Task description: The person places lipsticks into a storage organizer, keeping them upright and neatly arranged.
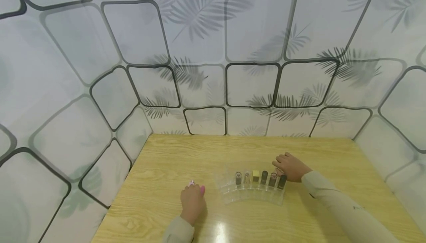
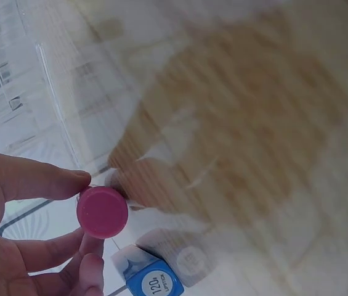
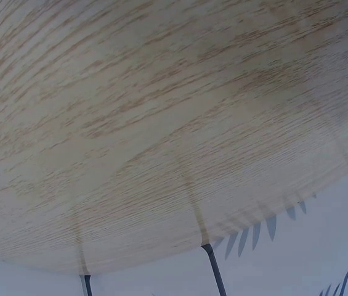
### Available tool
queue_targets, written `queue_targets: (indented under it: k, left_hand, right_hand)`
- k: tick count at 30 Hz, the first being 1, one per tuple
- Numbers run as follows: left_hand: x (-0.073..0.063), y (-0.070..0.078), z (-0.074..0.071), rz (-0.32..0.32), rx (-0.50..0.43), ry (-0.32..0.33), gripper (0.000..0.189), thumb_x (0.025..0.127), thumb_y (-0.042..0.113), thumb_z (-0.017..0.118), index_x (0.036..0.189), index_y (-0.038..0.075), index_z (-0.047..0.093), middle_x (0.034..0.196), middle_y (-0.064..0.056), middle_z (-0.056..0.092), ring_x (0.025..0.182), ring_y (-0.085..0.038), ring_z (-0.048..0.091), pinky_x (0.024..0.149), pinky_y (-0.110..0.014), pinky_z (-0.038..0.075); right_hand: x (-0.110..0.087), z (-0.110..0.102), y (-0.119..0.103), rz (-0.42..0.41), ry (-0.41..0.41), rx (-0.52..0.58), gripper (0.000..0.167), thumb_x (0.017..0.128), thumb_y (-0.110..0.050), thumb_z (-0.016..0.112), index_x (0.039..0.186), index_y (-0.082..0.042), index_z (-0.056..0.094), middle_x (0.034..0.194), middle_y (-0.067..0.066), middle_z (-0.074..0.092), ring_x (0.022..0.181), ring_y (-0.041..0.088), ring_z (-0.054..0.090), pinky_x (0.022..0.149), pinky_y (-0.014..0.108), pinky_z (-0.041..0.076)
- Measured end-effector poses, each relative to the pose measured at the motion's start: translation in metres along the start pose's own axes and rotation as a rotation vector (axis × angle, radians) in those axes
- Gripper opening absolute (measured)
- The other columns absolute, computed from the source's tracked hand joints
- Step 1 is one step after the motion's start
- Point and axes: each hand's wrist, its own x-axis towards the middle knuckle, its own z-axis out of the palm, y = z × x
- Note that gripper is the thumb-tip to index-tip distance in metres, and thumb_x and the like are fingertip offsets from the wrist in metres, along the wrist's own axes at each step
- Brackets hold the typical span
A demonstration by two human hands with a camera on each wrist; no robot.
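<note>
My left hand (image 1: 193,203) is low over the table, left of the clear tiered holder (image 1: 254,195). Its thumb and fingers pinch a lipstick with a round pink end (image 2: 102,212), which faces the left wrist camera. Just past the fingertips is a second lipstick with a blue square base (image 2: 155,282) and a label reading 120. Several lipsticks stand in a row in the holder, among them a gold-capped one (image 1: 255,175) and a black one (image 1: 282,181). My right hand (image 1: 290,167) rests by the holder's back right corner, fingers pointing left; its own wrist view does not show it.
A wood-grain table (image 1: 173,154) lies under everything, its glossy surface mirroring the left hand. Patterned walls (image 1: 199,87) with dark rounded outlines and leaf prints close in the back and both sides. The holder's front tiers show no lipsticks.
</note>
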Motion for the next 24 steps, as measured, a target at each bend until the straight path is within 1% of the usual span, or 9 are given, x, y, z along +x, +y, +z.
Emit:
queue_targets:
  k: [1,4,6,8,10,13,19,22,24]
  left_hand:
    - [0.0001,0.0007,-0.0007,-0.003,0.008,-0.007,0.029,0.091,0.024,0.055,0.069,0.004,0.057,0.066,-0.009,0.055,0.059,-0.021,0.047,0.057,-0.034,0.041]
    - [0.0004,0.0024,-0.0028,-0.014,0.025,-0.043,0.03,0.092,0.025,0.054,0.071,0.004,0.058,0.067,-0.01,0.056,0.061,-0.022,0.049,0.059,-0.035,0.042]
    - [0.0005,0.0033,-0.0036,-0.021,0.029,-0.063,0.029,0.092,0.025,0.054,0.072,0.004,0.058,0.068,-0.01,0.056,0.063,-0.023,0.049,0.061,-0.036,0.043]
    - [0.0007,0.0036,-0.0035,-0.027,0.033,-0.079,0.029,0.092,0.025,0.054,0.072,0.004,0.058,0.068,-0.009,0.055,0.064,-0.023,0.049,0.062,-0.036,0.043]
    - [0.0011,0.0035,-0.0028,-0.032,0.037,-0.086,0.029,0.092,0.026,0.054,0.072,0.004,0.058,0.067,-0.009,0.055,0.063,-0.023,0.049,0.062,-0.036,0.042]
    - [0.0019,0.0033,-0.0019,-0.041,0.051,-0.097,0.03,0.092,0.027,0.053,0.073,0.004,0.058,0.066,-0.008,0.054,0.063,-0.023,0.049,0.062,-0.036,0.043]
    - [0.0029,0.0041,-0.002,-0.066,0.053,-0.111,0.032,0.093,0.028,0.052,0.073,0.002,0.059,0.065,-0.009,0.052,0.064,-0.024,0.049,0.063,-0.037,0.043]
    - [0.0026,0.0039,-0.0029,-0.083,0.055,-0.118,0.033,0.093,0.028,0.051,0.073,0.002,0.058,0.065,-0.01,0.052,0.063,-0.024,0.049,0.063,-0.037,0.043]
    - [0.0025,0.0037,-0.0039,-0.091,0.06,-0.116,0.034,0.093,0.028,0.05,0.073,0.002,0.057,0.065,-0.01,0.052,0.063,-0.024,0.049,0.062,-0.037,0.043]
  right_hand:
    - [0.0001,-0.0004,-0.0001,0.001,-0.006,0.0,0.046,0.098,-0.032,0.016,0.093,-0.012,0.057,0.078,0.001,0.055,0.068,0.016,0.051,0.062,0.034,0.04]
    - [0.0001,-0.0016,-0.0003,0.005,-0.023,0.004,0.029,0.097,-0.028,0.032,0.094,-0.012,0.057,0.078,0.001,0.054,0.069,0.016,0.051,0.063,0.034,0.041]
    - [0.0,-0.0018,-0.0003,0.005,-0.032,0.005,0.017,0.094,-0.024,0.043,0.094,-0.012,0.056,0.078,0.001,0.054,0.069,0.016,0.05,0.063,0.034,0.04]
    - [-0.0004,-0.0015,-0.0001,0.007,-0.037,0.005,0.01,0.09,-0.021,0.051,0.093,-0.012,0.056,0.078,0.001,0.053,0.069,0.016,0.049,0.063,0.034,0.04]
    - [-0.0006,-0.001,0.0002,0.007,-0.04,0.003,0.01,0.087,-0.019,0.056,0.093,-0.012,0.055,0.078,0.001,0.053,0.069,0.016,0.049,0.063,0.034,0.039]
    - [-0.0007,-0.0005,0.0005,0.009,-0.048,0.0,0.015,0.082,-0.017,0.062,0.094,-0.012,0.055,0.079,0.002,0.054,0.07,0.017,0.05,0.063,0.035,0.04]
    - [-0.0007,-0.0001,-0.0003,0.013,-0.064,-0.012,0.013,0.085,-0.019,0.06,0.096,-0.012,0.056,0.08,0.002,0.055,0.071,0.017,0.051,0.064,0.035,0.041]
    - [-0.0009,0.0,-0.0007,0.008,-0.047,-0.012,0.012,0.09,-0.022,0.053,0.095,-0.012,0.057,0.08,0.002,0.055,0.07,0.017,0.051,0.063,0.035,0.041]
    - [-0.0011,0.0001,-0.0008,0.006,-0.033,-0.006,0.016,0.092,-0.024,0.048,0.095,-0.012,0.057,0.08,0.002,0.055,0.07,0.017,0.052,0.063,0.035,0.041]
